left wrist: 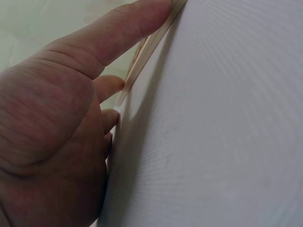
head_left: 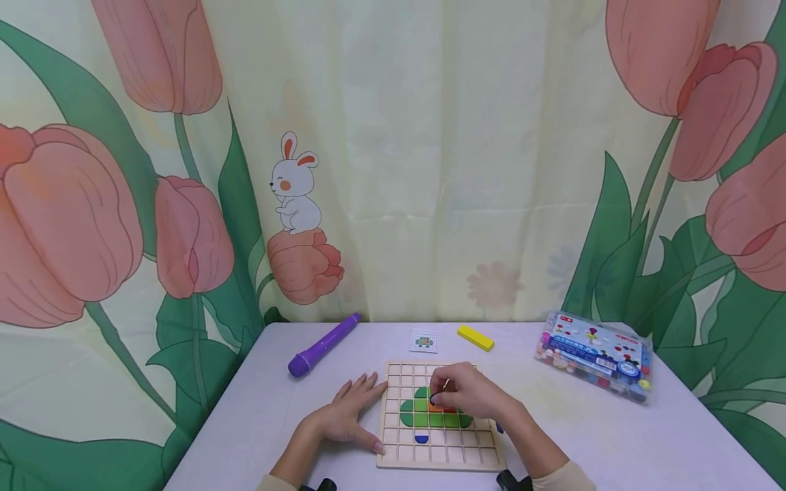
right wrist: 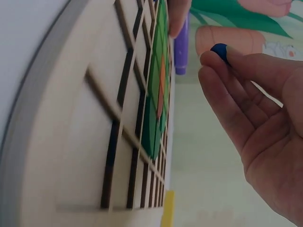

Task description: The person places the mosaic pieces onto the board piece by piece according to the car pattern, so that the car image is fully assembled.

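A wooden grid board point(head_left: 402, 455) lies on the table with green, orange and red tiles point(head_left: 430, 420) set in its middle cells. A blue half-round tile point(head_left: 421, 439) sits in a lower cell. My left hand point(head_left: 351, 414) is spread at the board's left edge, fingers fairly straight, with thumb point(left wrist: 142, 21) and fingertips against the wooden side. Over the orange and red tiles, my right hand point(head_left: 469, 390) pinches a small blue tile point(right wrist: 219, 51) between thumb and forefinger. The right wrist view shows that tile raised above the board surface.
Behind the board are a small pattern card point(head_left: 424, 341) and a yellow bar point(head_left: 475, 337). A purple microphone-shaped object point(head_left: 323, 346) lies back left, a clear case of colourful pieces point(head_left: 594, 356) back right. Another blue piece point(head_left: 500, 427) lies beside the right forearm.
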Tool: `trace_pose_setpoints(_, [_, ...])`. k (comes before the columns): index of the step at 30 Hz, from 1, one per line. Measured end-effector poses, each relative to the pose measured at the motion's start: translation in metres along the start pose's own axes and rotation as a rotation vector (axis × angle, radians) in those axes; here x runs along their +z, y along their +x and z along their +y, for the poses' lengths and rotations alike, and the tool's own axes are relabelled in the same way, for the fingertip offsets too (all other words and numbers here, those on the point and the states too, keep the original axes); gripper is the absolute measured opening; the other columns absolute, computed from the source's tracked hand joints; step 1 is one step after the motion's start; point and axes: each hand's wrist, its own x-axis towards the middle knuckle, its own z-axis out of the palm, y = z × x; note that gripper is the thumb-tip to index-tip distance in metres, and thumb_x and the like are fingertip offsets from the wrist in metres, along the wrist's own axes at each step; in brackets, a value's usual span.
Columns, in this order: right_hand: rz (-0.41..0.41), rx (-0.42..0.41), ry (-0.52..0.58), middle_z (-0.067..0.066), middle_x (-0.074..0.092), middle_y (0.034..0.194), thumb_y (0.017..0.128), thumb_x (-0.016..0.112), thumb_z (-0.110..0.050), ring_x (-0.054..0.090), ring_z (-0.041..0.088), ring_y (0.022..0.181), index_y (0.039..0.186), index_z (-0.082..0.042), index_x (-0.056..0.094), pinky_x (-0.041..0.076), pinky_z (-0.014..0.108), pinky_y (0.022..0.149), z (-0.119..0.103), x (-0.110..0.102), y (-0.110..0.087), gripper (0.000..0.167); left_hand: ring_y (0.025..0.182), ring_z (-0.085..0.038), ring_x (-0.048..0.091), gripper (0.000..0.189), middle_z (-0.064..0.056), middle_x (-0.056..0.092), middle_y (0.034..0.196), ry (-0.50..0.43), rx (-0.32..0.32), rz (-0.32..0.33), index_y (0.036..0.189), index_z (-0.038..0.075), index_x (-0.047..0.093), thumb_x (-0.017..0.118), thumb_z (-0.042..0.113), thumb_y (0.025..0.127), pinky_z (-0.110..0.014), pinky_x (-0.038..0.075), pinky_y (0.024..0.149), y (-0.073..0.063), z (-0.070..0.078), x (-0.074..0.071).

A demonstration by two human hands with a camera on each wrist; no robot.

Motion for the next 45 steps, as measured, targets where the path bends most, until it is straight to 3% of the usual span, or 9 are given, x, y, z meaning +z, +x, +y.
trace_pose_setpoints(6, [-0.007, -0.032, -0.004, -0.007, 0.077, 0.095, 0.095, 0.076, -0.012, 0.064, 0.008, 0.085, 0.099, -0.013, 0.081, 0.055, 0.020, 0.077, -0.004, 0.009, 0.007, 0.007, 0.163, -0.037, 0.003, 0.120, -0.012, 0.013, 0.176, 0.011, 0.010, 0.006, 0.167, 0.024, 0.026, 0.085, 0.067, 0.072, -0.064, -0.001, 0.129, 0.001, 0.000, 0.001])
trace_pose_setpoints(12, [-0.014, -0.069, 0.012, -0.003, 0.078, 0.092, 0.091, 0.079, -0.008, 0.065, 0.004, 0.081, 0.094, -0.009, 0.082, 0.056, 0.020, 0.072, -0.001, 0.018, 0.008, 0.004, 0.163, -0.038, 0.003, 0.120, -0.013, 0.013, 0.175, 0.010, 0.017, 0.008, 0.167, 0.023, 0.026, 0.085, 0.066, 0.072, -0.065, -0.001, 0.129, 0.001, 0.000, 0.001])
trace_pose_setpoints(17, [-0.029, -0.060, -0.006, -0.002, 0.078, 0.093, 0.092, 0.079, -0.008, 0.063, 0.004, 0.083, 0.092, -0.013, 0.082, 0.054, 0.020, 0.074, -0.003, 0.022, 0.008, 0.006, 0.163, -0.038, 0.003, 0.120, -0.013, 0.014, 0.175, 0.009, 0.017, 0.006, 0.167, 0.023, 0.026, 0.086, 0.065, 0.072, -0.065, -0.001, 0.128, 0.001, 0.000, 0.001])
trace_pose_setpoints(26, [-0.053, -0.066, -0.092, -0.015, 0.075, 0.085, 0.089, 0.082, -0.012, 0.061, 0.001, 0.073, 0.091, -0.019, 0.083, 0.053, 0.020, 0.067, -0.004, 0.027, 0.009, 0.007, 0.163, -0.037, 0.002, 0.120, -0.012, 0.012, 0.176, 0.010, 0.009, 0.003, 0.167, 0.025, 0.025, 0.085, 0.067, 0.072, -0.064, -0.002, 0.129, 0.002, -0.001, 0.001])
trace_pose_setpoints(36, [-0.044, -0.077, -0.118, -0.018, 0.075, 0.083, 0.088, 0.083, -0.013, 0.060, -0.001, 0.072, 0.091, -0.019, 0.085, 0.052, 0.019, 0.064, -0.005, 0.034, 0.009, 0.007, 0.163, -0.038, 0.002, 0.120, -0.012, 0.012, 0.176, 0.010, 0.013, 0.001, 0.167, 0.024, 0.026, 0.085, 0.068, 0.072, -0.065, -0.002, 0.129, 0.001, -0.001, 0.001])
trace_pose_setpoints(45, [-0.071, -0.053, -0.147, -0.017, 0.076, 0.086, 0.088, 0.084, -0.016, 0.062, -0.004, 0.079, 0.091, -0.023, 0.085, 0.053, 0.018, 0.075, -0.005, 0.037, 0.009, 0.008, 0.163, -0.037, 0.003, 0.119, -0.012, 0.013, 0.176, 0.012, 0.008, 0.000, 0.167, 0.025, 0.026, 0.084, 0.068, 0.072, -0.064, -0.001, 0.129, 0.000, 0.001, 0.001])
